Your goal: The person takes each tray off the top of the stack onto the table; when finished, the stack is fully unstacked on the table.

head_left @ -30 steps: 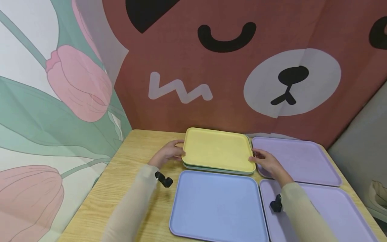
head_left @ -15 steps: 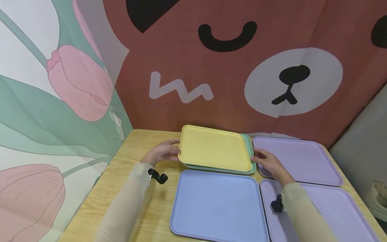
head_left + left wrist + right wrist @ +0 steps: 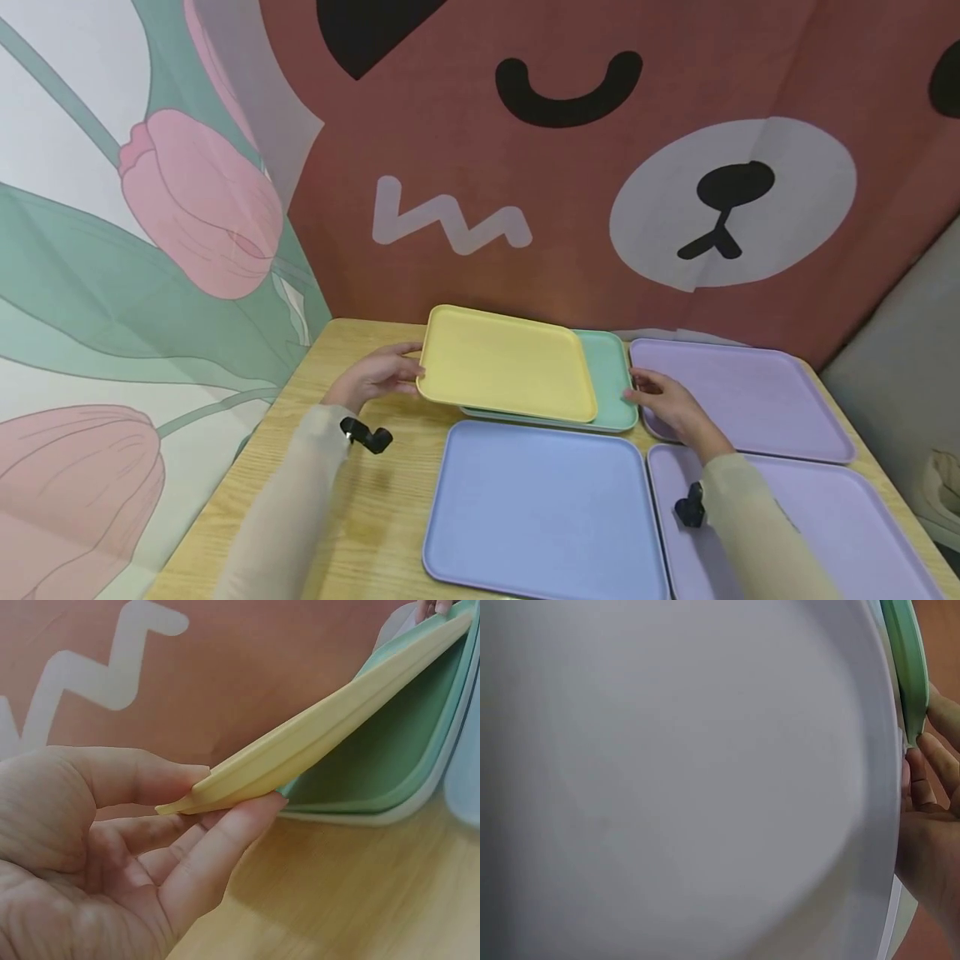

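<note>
My left hand (image 3: 377, 377) pinches the left edge of a yellow tray (image 3: 502, 362), its thumb on top and fingers beneath in the left wrist view. The yellow tray (image 3: 262, 769) is tilted, left side raised, overlapping a green tray (image 3: 611, 379). At the green tray's right rim, my right hand (image 3: 672, 408) holds the edge between thumb and fingers. In the right wrist view the fingers of that hand (image 3: 934, 772) meet the green rim (image 3: 911, 675). Under the green tray (image 3: 367, 769) a paler rim shows.
A blue tray (image 3: 543, 508) lies in front of the stack on the wooden table (image 3: 390, 500). Two purple trays are on the right, one at the back (image 3: 738, 400) and one nearer (image 3: 817, 525), partly behind my right forearm. A printed cloth (image 3: 450, 275) hangs behind the table.
My left hand has drawn the yellow tray leftward, uncovering the right part of the green tray. The right hand has stayed almost in place at the stack's right edge.
</note>
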The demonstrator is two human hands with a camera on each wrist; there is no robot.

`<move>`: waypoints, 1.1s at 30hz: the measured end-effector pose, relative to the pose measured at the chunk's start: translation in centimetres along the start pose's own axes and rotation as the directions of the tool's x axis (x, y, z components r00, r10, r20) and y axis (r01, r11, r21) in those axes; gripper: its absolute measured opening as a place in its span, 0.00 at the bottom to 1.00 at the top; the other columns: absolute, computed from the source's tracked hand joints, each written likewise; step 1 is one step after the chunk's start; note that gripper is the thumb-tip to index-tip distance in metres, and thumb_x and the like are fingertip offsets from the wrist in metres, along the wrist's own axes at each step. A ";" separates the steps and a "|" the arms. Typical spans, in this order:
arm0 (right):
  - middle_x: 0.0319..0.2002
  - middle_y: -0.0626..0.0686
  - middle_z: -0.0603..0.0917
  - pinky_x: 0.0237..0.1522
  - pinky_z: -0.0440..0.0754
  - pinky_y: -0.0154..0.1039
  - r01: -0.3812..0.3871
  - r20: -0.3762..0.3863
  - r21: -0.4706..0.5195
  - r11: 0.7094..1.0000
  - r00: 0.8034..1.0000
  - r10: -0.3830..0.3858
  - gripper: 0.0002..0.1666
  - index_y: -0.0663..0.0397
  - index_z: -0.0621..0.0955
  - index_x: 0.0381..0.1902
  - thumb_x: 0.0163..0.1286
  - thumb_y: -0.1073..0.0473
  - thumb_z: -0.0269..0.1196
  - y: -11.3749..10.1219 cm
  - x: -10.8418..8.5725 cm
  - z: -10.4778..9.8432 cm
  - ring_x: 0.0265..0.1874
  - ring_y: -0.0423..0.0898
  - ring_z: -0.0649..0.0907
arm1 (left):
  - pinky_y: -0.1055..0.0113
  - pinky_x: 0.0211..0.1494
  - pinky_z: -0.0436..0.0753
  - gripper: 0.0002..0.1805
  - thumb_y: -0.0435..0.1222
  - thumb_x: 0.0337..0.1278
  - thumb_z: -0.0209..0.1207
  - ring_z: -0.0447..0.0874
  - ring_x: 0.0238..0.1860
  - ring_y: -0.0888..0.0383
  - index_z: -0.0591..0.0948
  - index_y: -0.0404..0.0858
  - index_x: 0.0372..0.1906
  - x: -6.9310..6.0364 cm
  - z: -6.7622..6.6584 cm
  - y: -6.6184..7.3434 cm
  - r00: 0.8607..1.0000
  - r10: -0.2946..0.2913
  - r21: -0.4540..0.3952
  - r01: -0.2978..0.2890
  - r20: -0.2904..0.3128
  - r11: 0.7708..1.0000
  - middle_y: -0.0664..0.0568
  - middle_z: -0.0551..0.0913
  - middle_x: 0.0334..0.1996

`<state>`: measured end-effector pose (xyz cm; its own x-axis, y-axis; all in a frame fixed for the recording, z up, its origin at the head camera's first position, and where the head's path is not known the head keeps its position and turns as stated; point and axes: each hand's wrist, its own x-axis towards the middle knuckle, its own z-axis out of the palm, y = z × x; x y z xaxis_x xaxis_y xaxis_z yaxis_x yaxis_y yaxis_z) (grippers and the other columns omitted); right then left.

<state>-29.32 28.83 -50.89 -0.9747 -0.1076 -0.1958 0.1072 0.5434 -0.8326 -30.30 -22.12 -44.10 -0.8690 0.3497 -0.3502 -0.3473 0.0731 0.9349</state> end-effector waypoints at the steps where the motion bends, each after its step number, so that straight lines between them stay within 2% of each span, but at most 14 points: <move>1: 0.70 0.67 0.67 0.72 0.62 0.61 0.001 0.001 0.003 1.000 1.000 -0.001 0.47 0.60 0.62 0.78 0.71 0.44 0.66 0.0 0.0 0.0 0.69 0.63 0.67 | 0.63 0.40 0.88 0.38 0.23 0.67 0.53 0.88 0.38 0.56 0.54 0.32 0.79 -0.1 -0.3 0.0 1.000 0.007 0.015 -0.007 -0.001 1.000 0.48 0.86 0.44; 8: 0.70 0.67 0.68 0.72 0.63 0.60 0.027 0.007 0.003 1.000 1.000 -0.027 0.46 0.61 0.62 0.78 0.71 0.45 0.66 0.1 0.0 0.0 0.68 0.63 0.67 | 0.66 0.36 0.87 0.37 0.24 0.67 0.53 0.87 0.35 0.58 0.54 0.30 0.78 -1.2 -2.7 0.1 0.998 0.032 0.085 -0.028 -0.047 0.996 0.51 0.86 0.39; 11: 0.69 0.67 0.68 0.71 0.63 0.60 0.028 0.005 0.006 1.000 1.000 -0.028 0.46 0.61 0.62 0.77 0.71 0.46 0.66 0.2 0.0 -0.1 0.68 0.63 0.68 | 0.65 0.37 0.87 0.38 0.24 0.67 0.53 0.87 0.36 0.59 0.54 0.30 0.78 -1.8 -3.8 0.0 0.997 0.046 0.098 -0.040 -0.056 0.994 0.52 0.86 0.41; 19: 0.70 0.66 0.68 0.72 0.61 0.61 0.012 0.008 0.002 1.000 1.000 -0.012 0.46 0.59 0.62 0.78 0.71 0.46 0.66 0.3 0.0 -0.2 0.68 0.62 0.67 | 0.65 0.39 0.87 0.39 0.24 0.68 0.52 0.87 0.37 0.61 0.49 0.29 0.79 -4.3 -6.5 0.5 0.996 0.058 0.128 -0.048 -0.073 0.991 0.55 0.84 0.42; 24: 0.70 0.66 0.68 0.72 0.62 0.60 0.019 0.010 0.002 1.000 1.000 -0.019 0.45 0.59 0.62 0.78 0.72 0.46 0.66 0.2 0.0 -0.1 0.68 0.62 0.67 | 0.64 0.42 0.88 0.40 0.26 0.71 0.53 0.88 0.39 0.60 0.48 0.30 0.80 -5.6 -8.6 0.4 0.996 0.060 0.153 -0.049 -0.068 0.987 0.52 0.82 0.50; 29: 0.69 0.67 0.68 0.72 0.62 0.60 0.031 0.006 -0.012 0.999 1.000 -0.031 0.47 0.60 0.62 0.78 0.71 0.45 0.66 0.2 0.0 -0.1 0.67 0.62 0.68 | 0.63 0.43 0.88 0.40 0.26 0.72 0.53 0.88 0.40 0.60 0.47 0.30 0.80 -6.4 -9.9 0.2 0.996 0.065 0.181 -0.054 -0.060 0.982 0.41 0.74 0.63; 33: 0.69 0.67 0.68 0.72 0.62 0.61 0.033 0.012 -0.011 0.999 0.999 -0.033 0.47 0.60 0.61 0.78 0.71 0.44 0.66 0.1 -0.1 0.0 0.67 0.62 0.67 | 0.64 0.43 0.87 0.40 0.26 0.71 0.53 0.87 0.40 0.61 0.47 0.30 0.80 -7.0 -10.6 0.0 0.995 0.066 0.186 -0.052 -0.069 0.981 0.44 0.76 0.62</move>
<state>-29.16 28.94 -50.96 -0.9752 -0.1355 -0.1748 0.0731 0.5484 -0.8330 -27.96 -34.43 -42.30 -0.9122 0.2884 -0.2912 -0.2303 0.2271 0.9463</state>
